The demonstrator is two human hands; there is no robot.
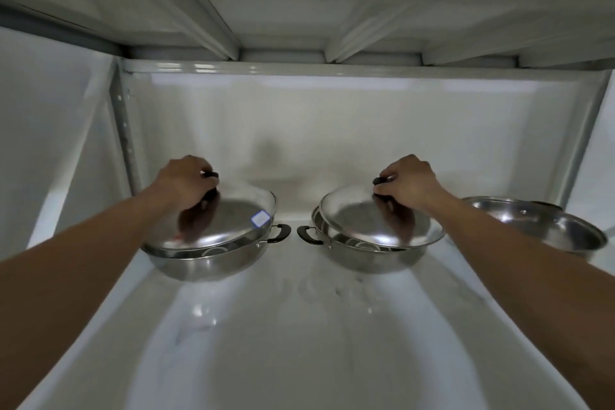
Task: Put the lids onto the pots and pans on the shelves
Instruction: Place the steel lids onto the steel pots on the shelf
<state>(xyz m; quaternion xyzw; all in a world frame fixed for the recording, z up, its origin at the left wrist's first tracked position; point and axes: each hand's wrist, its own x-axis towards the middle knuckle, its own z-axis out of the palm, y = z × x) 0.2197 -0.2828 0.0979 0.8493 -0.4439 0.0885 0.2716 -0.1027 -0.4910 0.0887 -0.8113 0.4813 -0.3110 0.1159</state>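
Lids [226, 220] gripped by knobs, both hands [184, 181] outstretched.

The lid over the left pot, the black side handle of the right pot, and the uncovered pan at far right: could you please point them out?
Left lid [229, 223], head view, on its steel dome.
Right pot's side handle [307, 235], head view, on the black grip.
Uncovered pan [549, 230], head view, on its outer wall.

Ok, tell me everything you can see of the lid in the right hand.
The right lid is a round, domed lid of shiny steel with a dark knob on top, gripped by the right hand. It sits tilted and off-centre on the right pot, overhanging the rim to the right, not seated. The pot stands on the white shelf.
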